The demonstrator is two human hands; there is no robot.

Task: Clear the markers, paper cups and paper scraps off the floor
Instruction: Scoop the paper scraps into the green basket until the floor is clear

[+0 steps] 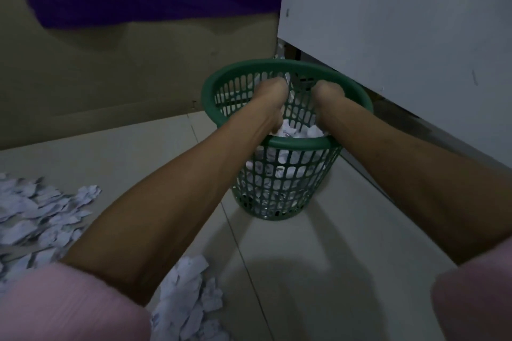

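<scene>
hands (273,97) (both) inside green basket (299,142)

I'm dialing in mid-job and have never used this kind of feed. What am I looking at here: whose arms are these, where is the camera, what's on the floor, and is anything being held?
There is no machine here: a person does the work with bare hands. The single picture comes from a wide-angle camera on the person's head, looking forward and down, so both forearms stretch away from you.

The left hand and right hand reach down into a green basket with slotted walls, standing on the tiled floor beside a white cabinet. White paper scraps already fill much of it.

The fingers point down into the basket and are hidden, so I cannot tell whether they hold paper.

More torn paper lies in a pile at the left and another pile near the bottom. No markers or cups show.
</scene>
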